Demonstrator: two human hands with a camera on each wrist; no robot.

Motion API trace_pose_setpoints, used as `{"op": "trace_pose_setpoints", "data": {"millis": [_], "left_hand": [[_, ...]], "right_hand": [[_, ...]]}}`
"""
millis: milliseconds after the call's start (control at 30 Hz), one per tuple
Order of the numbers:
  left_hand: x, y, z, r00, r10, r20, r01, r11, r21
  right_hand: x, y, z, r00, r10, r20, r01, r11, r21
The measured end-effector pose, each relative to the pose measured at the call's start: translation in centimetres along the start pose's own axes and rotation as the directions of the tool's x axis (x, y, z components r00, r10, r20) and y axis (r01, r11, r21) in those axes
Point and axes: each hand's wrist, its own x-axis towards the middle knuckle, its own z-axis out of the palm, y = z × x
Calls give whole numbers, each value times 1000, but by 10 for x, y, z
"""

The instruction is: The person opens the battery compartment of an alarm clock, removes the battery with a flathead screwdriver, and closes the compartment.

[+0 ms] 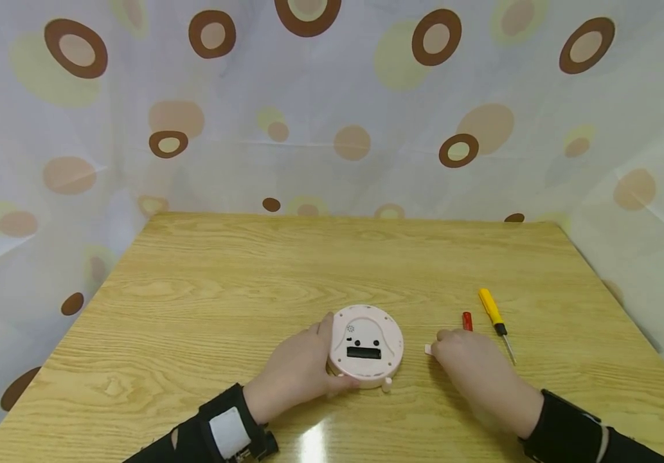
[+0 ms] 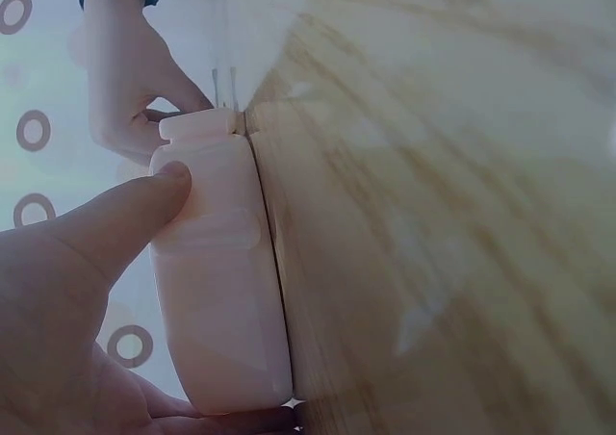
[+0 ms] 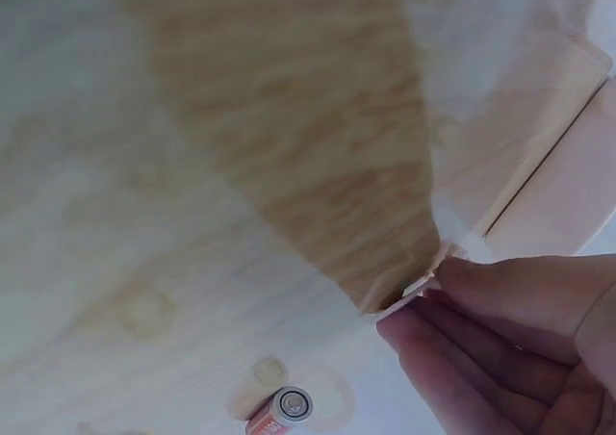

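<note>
A round pale pink alarm clock [image 1: 365,368] lies face down on the table, its back showing small knobs and a dark, uncovered battery slot [image 1: 363,352]. My left hand [image 1: 299,366] grips its left side, with the thumb [image 2: 144,199] against the edge in the left wrist view. To the right of the clock, my right hand [image 1: 476,366] pinches a small pale pink battery cover [image 1: 428,349] between thumb and fingers, low over the table. Just beyond that hand lies a red battery [image 1: 467,321], partly hidden by it in the head view. Whether the slot holds anything, I cannot tell.
A yellow-handled screwdriver [image 1: 492,310] lies right of the battery, its tip toward the near side. The wooden table [image 1: 251,270] ends at a patterned curtain [image 1: 308,173] at the back and on both sides. A small foot [image 1: 387,384] juts from the clock's near edge.
</note>
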Motion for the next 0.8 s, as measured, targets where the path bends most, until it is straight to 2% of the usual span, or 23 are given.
{"op": "trace_pose_setpoints", "data": {"millis": [200, 667, 800], "left_hand": [[0, 0, 1, 1000, 2, -6, -2, 1000, 6], [0, 0, 0, 1000, 2, -12, -2, 1000, 2], [-1, 0, 0, 1000, 5, -12, -4, 1000, 7]], "right_hand": [[-1, -1, 1, 1000, 12, -11, -13, 999, -40], [-5, 0, 3, 997, 3, -74, -8, 998, -65], [-5, 2, 0, 999, -2, -48, 0, 998, -57]]}}
